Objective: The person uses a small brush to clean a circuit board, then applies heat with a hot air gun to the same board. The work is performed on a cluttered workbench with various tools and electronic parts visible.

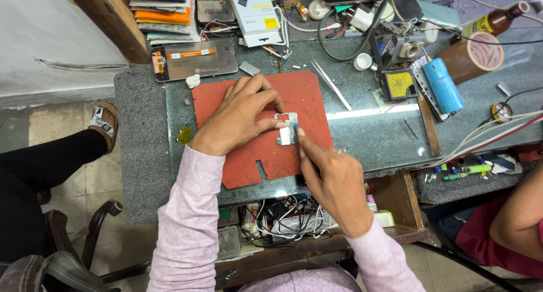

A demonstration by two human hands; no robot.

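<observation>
We work on a red mat (249, 167) that lies on the glass-topped table (373, 136), its near edge notched and almost flush with the table's front edge. To the left of the mat the glass runs out to a grey strip (141, 156) with little on it; to the right there is a bare stretch of glass before the wooden ledge. Behind the mat the room closes quickly: a phone screen panel (195, 59) lies flat at the back left, tweezers (331, 84) lie just off the mat's far right corner, and cables, a blue cylinder (443, 85) and a roll of tape (472, 57) crowd the back right.

The small metal circuit board (287, 129) sits near the mat's middle, toward its right side. Our left hand (237, 118) lies flat over the mat, its grip loosely closed, with fingertips pressing the board's left and upper edge to pin it down. Our right hand (331, 176) comes from the near side, its grip pinched shut on a thin blue-tipped tool (296, 128) whose tip touches the board's right edge. Another person's arm (512, 221) shows at the far right, well apart.
</observation>
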